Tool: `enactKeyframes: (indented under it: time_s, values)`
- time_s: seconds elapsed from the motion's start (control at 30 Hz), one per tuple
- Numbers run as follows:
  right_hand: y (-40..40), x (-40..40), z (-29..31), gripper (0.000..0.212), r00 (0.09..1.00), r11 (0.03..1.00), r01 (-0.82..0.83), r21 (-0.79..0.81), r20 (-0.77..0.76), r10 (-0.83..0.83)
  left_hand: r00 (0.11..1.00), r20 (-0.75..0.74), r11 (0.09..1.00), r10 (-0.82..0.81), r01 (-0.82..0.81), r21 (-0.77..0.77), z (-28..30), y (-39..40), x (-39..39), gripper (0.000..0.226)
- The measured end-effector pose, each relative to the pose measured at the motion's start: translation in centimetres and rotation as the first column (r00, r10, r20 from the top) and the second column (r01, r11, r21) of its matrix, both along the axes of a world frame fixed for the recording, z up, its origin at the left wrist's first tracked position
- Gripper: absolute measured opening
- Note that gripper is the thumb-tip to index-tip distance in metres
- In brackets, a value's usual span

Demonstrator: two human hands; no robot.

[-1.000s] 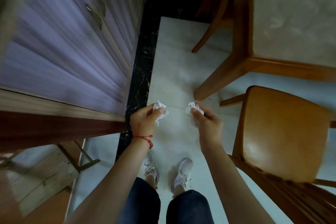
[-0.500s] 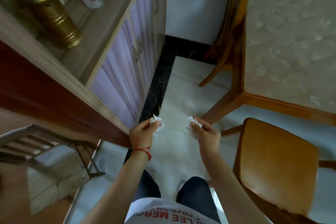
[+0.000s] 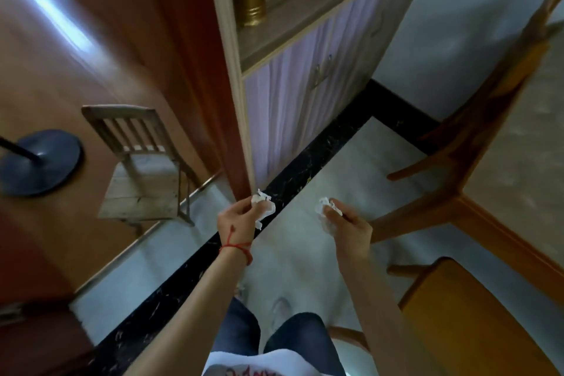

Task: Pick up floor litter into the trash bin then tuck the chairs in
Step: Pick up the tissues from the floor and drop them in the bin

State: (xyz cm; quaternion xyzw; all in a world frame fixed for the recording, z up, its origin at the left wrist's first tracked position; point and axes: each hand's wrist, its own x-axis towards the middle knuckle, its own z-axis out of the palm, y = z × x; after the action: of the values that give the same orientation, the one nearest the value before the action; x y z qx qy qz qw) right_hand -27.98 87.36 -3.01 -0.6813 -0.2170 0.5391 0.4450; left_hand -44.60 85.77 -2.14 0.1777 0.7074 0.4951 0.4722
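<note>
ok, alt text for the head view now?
Seen from above, a standing person's left hand and right hand each pinch a crumpled white tissue over a pale tiled floor. A lilac cabinet stands ahead, a wooden chair at right.

Both forearms bare, reaching forward and down, roughly parallel; left hand at waist front, fingers curled, pinching crumpled white tissue; red string round left wrist; right hand level with left, well apart, fingers curled, pinching second tissue wad.
</note>
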Motion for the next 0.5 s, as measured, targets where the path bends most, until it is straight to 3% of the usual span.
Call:
enactKeyframes:
  time_s: [0.2,0.5]
  values:
    - [-3.5,-2.1,0.0,0.012,0.994,0.994,-0.110,0.015,-0.009,0.110,0.986,0.005,0.986,0.164,-0.164,-0.004,0.4,-6.1,-1.9,0.017]
    - [-9.7,-4.6,0.3,0.017,0.975,0.975,-0.221,0.022,0.036,0.220,0.961,0.045,0.962,0.274,-0.272,-0.028,-0.6,-14.2,-4.8,0.020]
